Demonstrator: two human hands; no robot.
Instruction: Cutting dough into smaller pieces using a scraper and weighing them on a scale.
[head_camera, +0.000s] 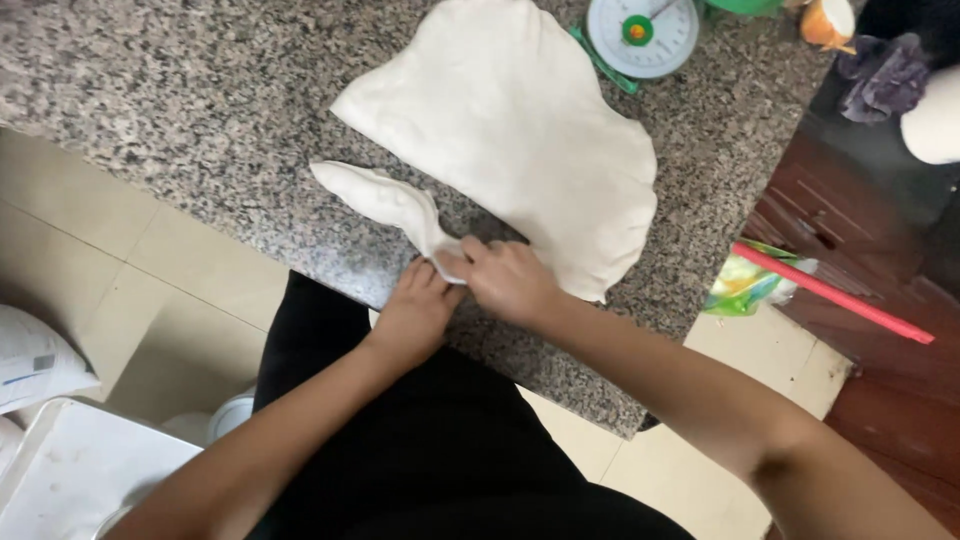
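Both of your hands meet at the near edge of the counter (200, 90), just below the middle of the frame. Your left hand (415, 310) and your right hand (510, 280) have their fingers pinched together on the narrow end of a strip of dough (385, 197), which runs from your fingertips up and to the left. The big dough sheet (510, 130) lies flat above your hands, filling the upper middle of the frame, and the strip joins it right where you are gripping.

Keep the pinch close to that join and low on the stone. Soft dough looks likely to stretch thin if you lift it, so work it in short bites rather than one long pull, and let the sheet's own weight hold it down.

The counter's edge runs directly under your wrists, and the sheet's lower lobe reaches nearly to it at right, so a hard pull toward you could drag dough over the lip. Open stone lies to the upper left. The kitchen scale (642, 32) sits close behind the sheet at the top, leaving little room there.
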